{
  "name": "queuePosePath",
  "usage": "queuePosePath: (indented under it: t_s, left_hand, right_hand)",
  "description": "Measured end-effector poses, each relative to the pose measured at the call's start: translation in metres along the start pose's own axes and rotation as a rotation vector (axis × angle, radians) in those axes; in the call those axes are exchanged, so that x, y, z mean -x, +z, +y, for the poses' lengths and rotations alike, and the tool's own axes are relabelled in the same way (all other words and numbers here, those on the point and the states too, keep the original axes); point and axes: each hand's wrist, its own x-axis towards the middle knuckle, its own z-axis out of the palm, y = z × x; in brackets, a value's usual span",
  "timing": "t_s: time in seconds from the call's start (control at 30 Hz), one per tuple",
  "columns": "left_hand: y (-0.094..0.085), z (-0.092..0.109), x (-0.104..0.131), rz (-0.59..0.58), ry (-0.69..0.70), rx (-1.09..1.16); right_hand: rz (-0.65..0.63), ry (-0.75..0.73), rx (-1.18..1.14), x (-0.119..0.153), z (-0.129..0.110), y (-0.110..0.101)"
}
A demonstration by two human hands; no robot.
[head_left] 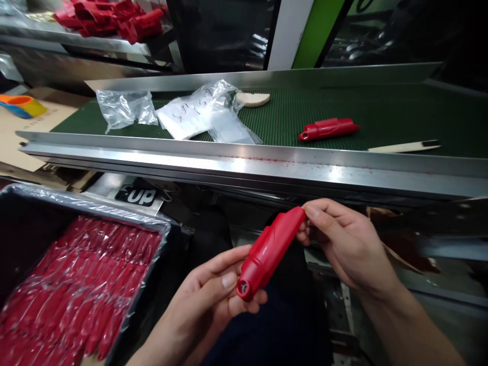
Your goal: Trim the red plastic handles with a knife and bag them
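Observation:
Between my two hands is a glossy red plastic part, long and rounded, with a round hole at its near end. My left hand grips that lower end, thumb on one side and fingers beneath. At the upper end, my right hand pinches the tip between thumb and fingers. The part is tilted, its far end up and to the right. A similar red part lies on the green conveyor belt beyond. To its right, a pale knife-like tool with a dark tip rests against the metal rail.
At lower left stands a dark bin lined with clear plastic, holding rows of red parts. Plastic bags and a beige half-round piece lie on the belt. A metal rail with red shavings runs between. More red pieces sit at the back left.

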Motion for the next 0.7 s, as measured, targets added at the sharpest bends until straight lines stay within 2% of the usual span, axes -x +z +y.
queuePosePath:
  t_s: [0.4,0.57,0.7]
  left_hand:
    - [-0.001,-0.001,-0.003,0.112,0.145,0.032]
    - [-0.011,0.002,-0.009,0.167,0.127,0.066]
    - [-0.019,0.005,-0.012,0.197,0.182,0.040]
  right_hand:
    - [0.043,0.075,0.035,0.013,0.003,0.001]
    - [-0.016,0.088,0.113,0.024,0.006,0.002]
    - [-0.080,0.036,0.183,0.031,0.006,0.003]
